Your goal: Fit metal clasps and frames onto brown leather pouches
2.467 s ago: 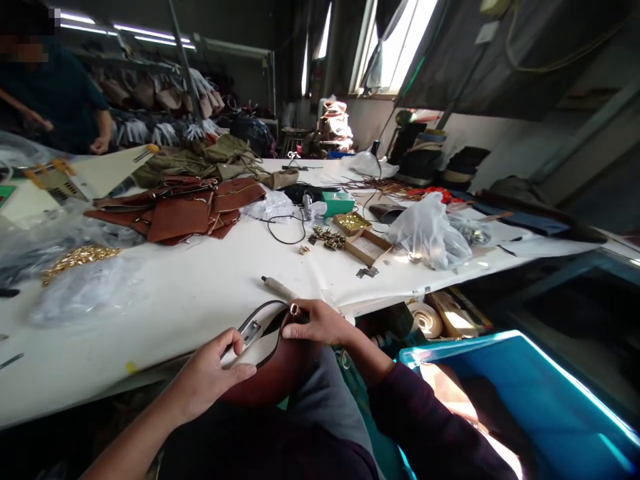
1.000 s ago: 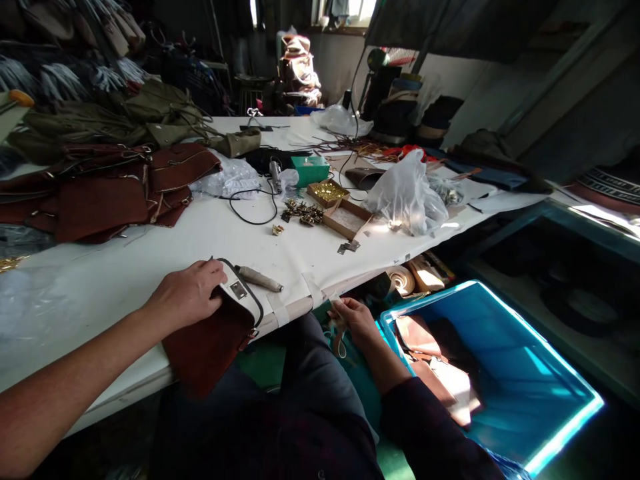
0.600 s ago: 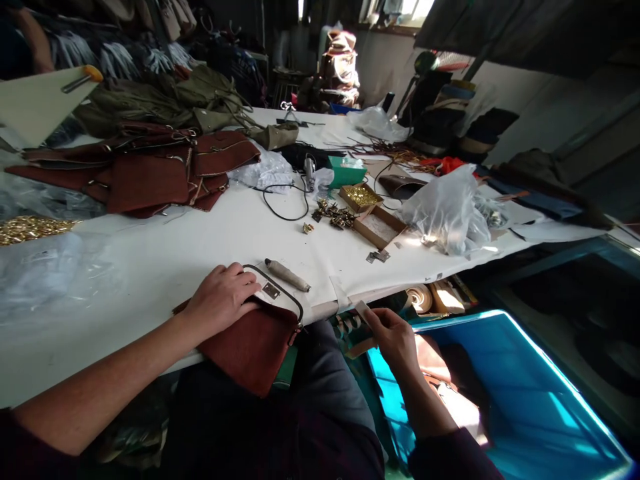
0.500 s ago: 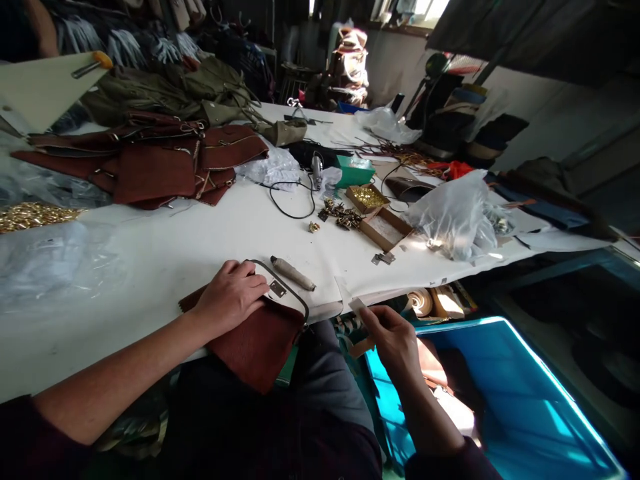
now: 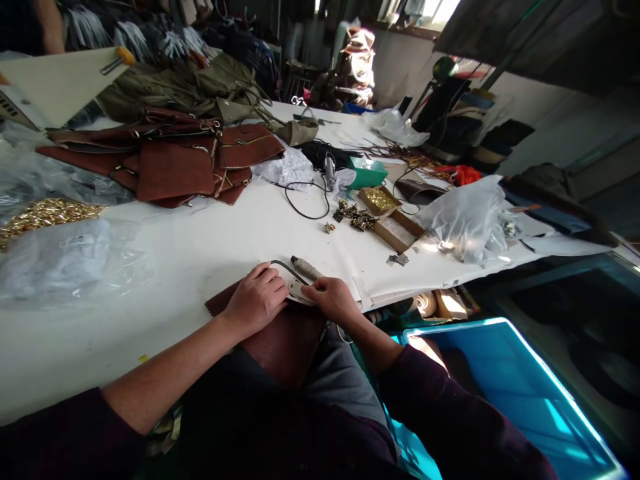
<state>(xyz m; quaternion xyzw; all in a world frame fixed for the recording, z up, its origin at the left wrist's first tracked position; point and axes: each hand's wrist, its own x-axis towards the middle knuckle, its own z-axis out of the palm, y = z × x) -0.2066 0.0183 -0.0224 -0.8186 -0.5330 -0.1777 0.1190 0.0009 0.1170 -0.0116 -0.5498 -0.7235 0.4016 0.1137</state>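
A brown leather bag hangs over the front edge of the white table, its pale flap lying on the tabletop. My left hand presses down on the bag, fingers curled over its flap. My right hand rests on the flap's right side, fingers closed on it; whether a small strap piece is still in it is hidden. A wooden-handled tool lies just beyond my fingers.
A stack of brown leather pieces and olive bags lie at the far left. Small boxes of brass hardware, a black cord and a plastic bag sit mid-table. A blue bin stands at my right. Another person's arm shows at the top left.
My right hand has come up from below the table edge beside the blue bin and now lies on the bag's flap. My left hand stays on the bag.
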